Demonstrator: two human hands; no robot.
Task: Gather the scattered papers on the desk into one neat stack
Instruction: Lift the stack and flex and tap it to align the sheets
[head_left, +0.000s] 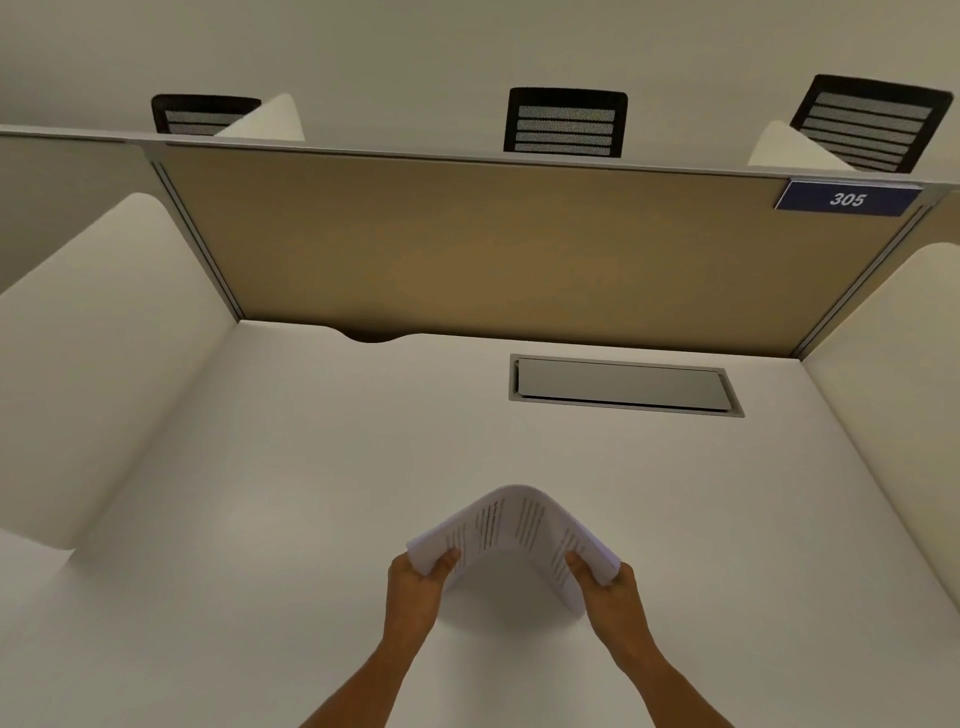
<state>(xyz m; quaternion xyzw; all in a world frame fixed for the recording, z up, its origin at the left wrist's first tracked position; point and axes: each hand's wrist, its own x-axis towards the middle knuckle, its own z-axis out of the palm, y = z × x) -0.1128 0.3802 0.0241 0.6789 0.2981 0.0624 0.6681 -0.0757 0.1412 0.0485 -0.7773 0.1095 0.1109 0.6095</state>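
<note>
Head view, only cam. Both hands up front w/ the papers (511, 535) held between them, above the white table (291, 467), near its front-centre. Left hand (415, 587) clamped on the stack's left edge, thumb on top, fingers hidden underneath. Right hand (615, 597) clamped on the right edge, same grip, thumb on the printed face. Hands apart, one at each end. Stack bowed upward in the middle like an arch; a soft shadow sits on the table under it. Can't tell if the lower right corner touches the table. Printed lines show on the top sheet, too blurred to read. No. of sheets can't be counted; layered edges show at both ends.

Forearms run out of frame at the bottom; nothing else of the person shows.

Farther back on the table: a grey cable hatch (626, 385), lid down, right of centre. A dark notch (371, 336) at the table's rear edge, contents not visible. Tan partition (493, 249) behind, white side panels (104, 338) left and right. Blue sign (847, 199) reading 305 at the partition's top right corner. Three black mesh chair backs (566, 123) poke above the partition; the lower parts are hidden, and the left one is partly covered by a white panel.
</note>
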